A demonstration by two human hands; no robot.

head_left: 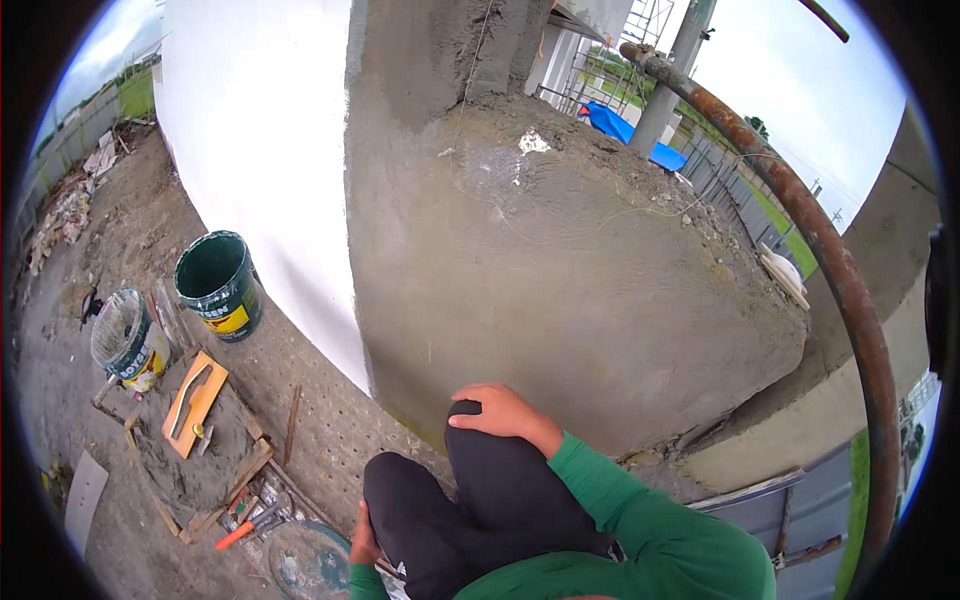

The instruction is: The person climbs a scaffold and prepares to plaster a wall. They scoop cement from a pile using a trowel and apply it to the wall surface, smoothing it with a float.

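Observation:
My right hand [497, 411] lies over my bent right knee, its fingers stretched across the dark trousers and holding nothing. Against the outer side of my left thigh rests my left hand [364, 537], fingers extended and partly hidden by the leg. Left of me is a wood-edged mortar board [262, 452] spread with wet grey mortar [225, 460]. An orange-tan float [195, 404] with a pale handle lies on that mortar, beside a small trowel [205, 439]. Nearest my left hand are a round, mortar-smeared tub [305, 562] and a tool with an orange handle [236, 535].
Ahead stands a grey plastered wall [570, 320] with a rough top, adjoining a white wall [260, 150]. Two dark green buckets [243, 308] [140, 355] stand at left. A rusty pipe [815, 225] curves down the right side. Thin string [545, 242] hangs across the plaster.

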